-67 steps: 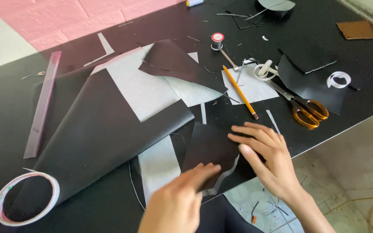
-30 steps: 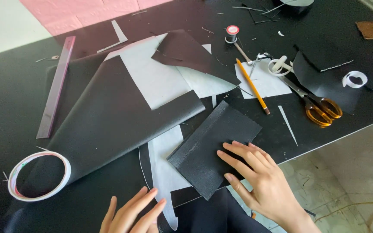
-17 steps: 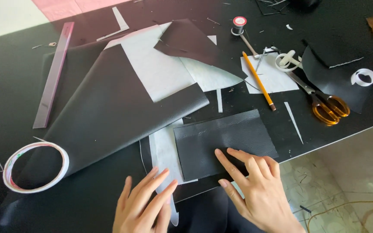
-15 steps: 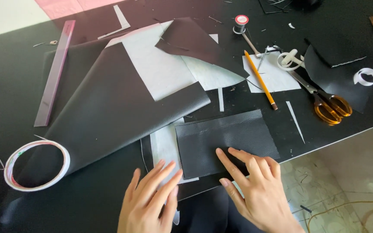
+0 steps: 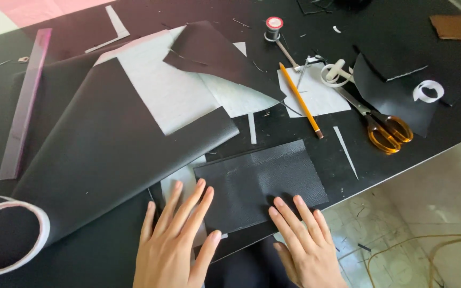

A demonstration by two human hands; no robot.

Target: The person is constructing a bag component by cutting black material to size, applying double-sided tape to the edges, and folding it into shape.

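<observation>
A rectangular piece of black leather (image 5: 265, 178) lies flat near the front edge of the black table (image 5: 70, 256). My left hand (image 5: 174, 242) rests flat with fingers spread, its fingertips on the piece's left edge and on a white sheet beneath. My right hand (image 5: 302, 242) lies flat on the piece's lower right edge, fingers together and straight. Neither hand grips anything.
A large sheet of black leather (image 5: 113, 154) with a white backing lies to the left. A tape roll (image 5: 9, 242) sits at the front left, a pink ruler (image 5: 25, 104) beyond it. A pencil (image 5: 300, 101), orange-handled scissors (image 5: 380, 130) and a thread spool (image 5: 273, 26) lie to the right.
The small leather piece was turned over and laid flat, grain side up. My left hand came forward onto its left edge; my right hand slid to its lower edge.
</observation>
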